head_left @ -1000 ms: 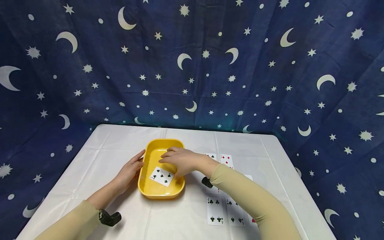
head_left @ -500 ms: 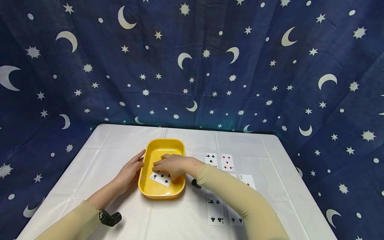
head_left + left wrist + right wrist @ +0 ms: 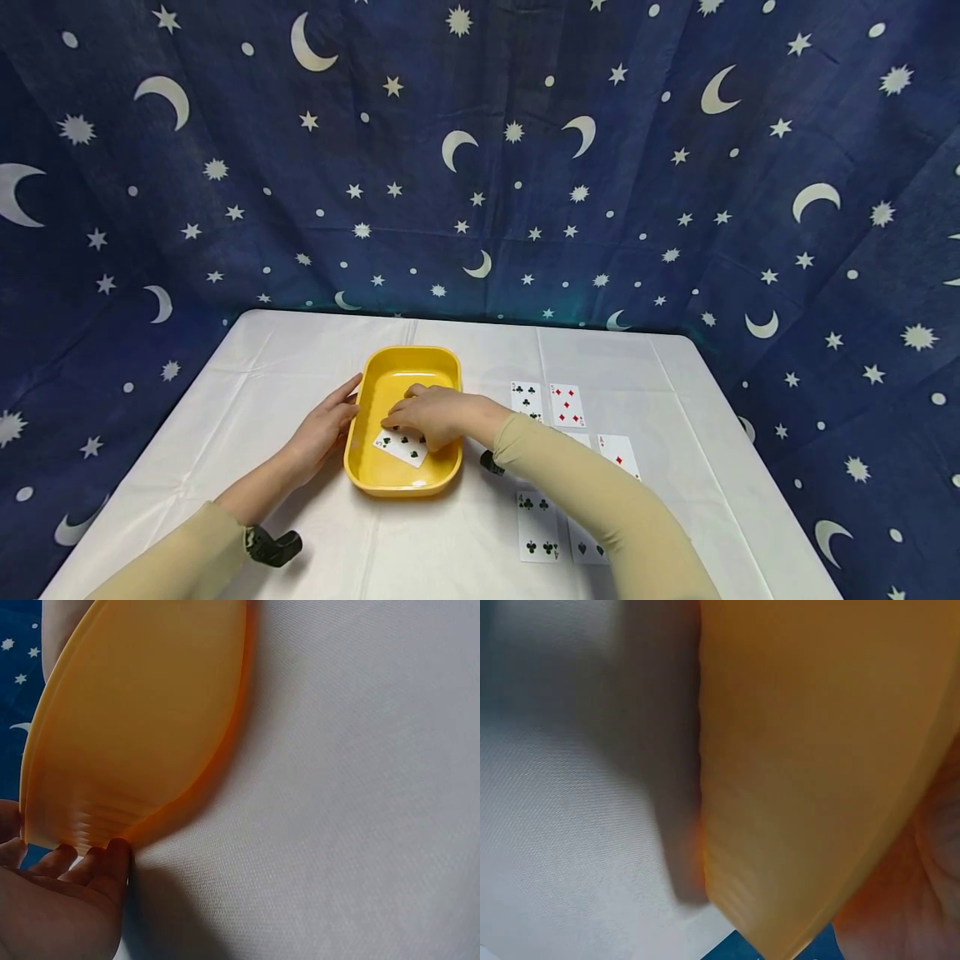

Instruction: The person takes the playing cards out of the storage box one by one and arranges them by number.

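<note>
A yellow tray (image 3: pixel 402 487) stands on the white-covered table in the head view. Inside it lies a five of spades playing card (image 3: pixel 400 447), partly covered by my right hand (image 3: pixel 431 417). The right fingertips reach over the card's far side, with the hand's near part by its right side; whether they pinch it is hidden. My left hand (image 3: pixel 322 433) steadies the tray from the left, its extended fingers touching the outer wall. In the left wrist view, fingertips (image 3: pixel 116 859) meet the tray's lower corner (image 3: pixel 105 817). The right wrist view mostly shows the outer tray wall (image 3: pixel 810 750).
Right of the tray, several playing cards lie face up in rows: a five of clubs (image 3: pixel 527 396), a five of diamonds (image 3: pixel 567 406), a diamond card (image 3: pixel 618 452), a four of clubs (image 3: pixel 537 527). My right sleeve (image 3: pixel 592 492) covers others. A star-patterned curtain (image 3: pixel 480 167) hangs behind.
My right hand has come down and toward me inside the tray, from above the card onto it, then stayed there. The left hand and tray have not visibly moved.
</note>
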Demonstrator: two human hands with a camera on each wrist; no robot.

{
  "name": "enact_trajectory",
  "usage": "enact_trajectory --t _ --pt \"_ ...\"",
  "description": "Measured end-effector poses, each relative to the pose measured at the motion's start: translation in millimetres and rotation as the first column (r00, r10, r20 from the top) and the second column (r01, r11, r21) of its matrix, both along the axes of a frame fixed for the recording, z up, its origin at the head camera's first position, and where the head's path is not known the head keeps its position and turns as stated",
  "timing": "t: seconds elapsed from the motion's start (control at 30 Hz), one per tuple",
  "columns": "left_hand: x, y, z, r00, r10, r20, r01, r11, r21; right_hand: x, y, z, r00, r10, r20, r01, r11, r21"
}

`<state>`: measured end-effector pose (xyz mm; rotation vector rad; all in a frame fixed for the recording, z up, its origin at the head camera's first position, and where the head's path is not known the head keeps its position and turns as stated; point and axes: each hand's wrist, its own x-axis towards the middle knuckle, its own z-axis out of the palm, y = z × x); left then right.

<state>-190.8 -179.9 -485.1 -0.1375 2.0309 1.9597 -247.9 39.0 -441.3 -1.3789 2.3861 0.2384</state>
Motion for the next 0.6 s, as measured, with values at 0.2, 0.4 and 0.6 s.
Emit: enact_trajectory --t 0.2,0.4,0.6 --pt "0.4 -0.7 0.0 1.000 -0.004 -0.003 0.004 1.000 0.008 0.8 1.8 -1.7 0.999 0.017 -0.029 -0.018 1.000 -0.024" --pt "1.1 -0.4 0.8 1.000 -0.007 -0.007 0.007 1.000 0.017 1.7 0.6 -7.1 1.000 -0.010 -0.026 0.009 0.998 -0.063" --pt "0.9 -0.5 0.7 1.000 -0.005 -0.008 0.005 1.000 0.018 0.8 -0.1 -11.3 0.999 -0.026 -0.048 0.022 0.996 -0.090"
